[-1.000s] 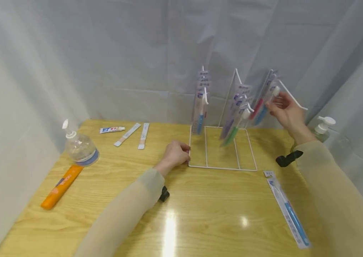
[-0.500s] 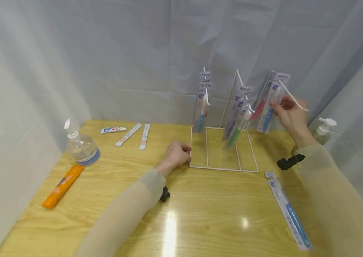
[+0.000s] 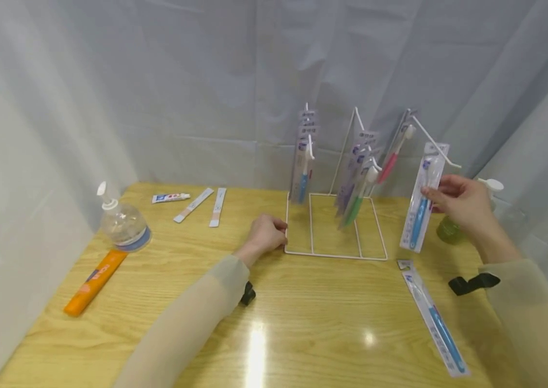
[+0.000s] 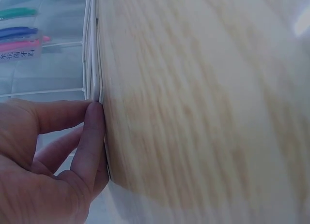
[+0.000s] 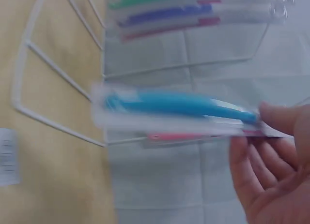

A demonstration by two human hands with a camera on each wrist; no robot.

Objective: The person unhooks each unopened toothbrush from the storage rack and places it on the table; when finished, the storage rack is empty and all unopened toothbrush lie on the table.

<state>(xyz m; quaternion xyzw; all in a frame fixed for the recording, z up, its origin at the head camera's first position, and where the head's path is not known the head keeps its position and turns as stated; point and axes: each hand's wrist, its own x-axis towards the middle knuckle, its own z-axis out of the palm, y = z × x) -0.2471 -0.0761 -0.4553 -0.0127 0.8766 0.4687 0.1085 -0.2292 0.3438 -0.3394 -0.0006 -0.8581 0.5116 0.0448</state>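
Note:
My left hand [image 3: 265, 234] pinches the left side of a white wire display rack [image 3: 337, 256]; its thumb and fingertips meet on the wire in the left wrist view. My right hand [image 3: 465, 205] holds a packaged blue toothbrush [image 3: 414, 221] between thumb and fingers. The pack's top overlaps the outer part of the rack's right hook [image 3: 429, 134]. Behind it on that hook hangs a packaged pink toothbrush [image 3: 390, 161]. Packs with a green toothbrush [image 3: 353, 211] in front hang from the middle hook, and ones with a blue-handled toothbrush [image 3: 303, 186] in front from the left.
Another packaged blue toothbrush [image 3: 441, 328] lies on the table at the front right. A green pump bottle [image 3: 450, 230] stands partly behind my right hand. Leftward are a clear pump bottle [image 3: 125, 223], an orange tube [image 3: 95, 283], a small toothpaste tube [image 3: 169, 198] and two slim sachets [image 3: 217, 207].
My right hand has drawn the packaged blue toothbrush forward and right along the hook, away from the pink one, which now shows fully. The left hand stays on the rack.

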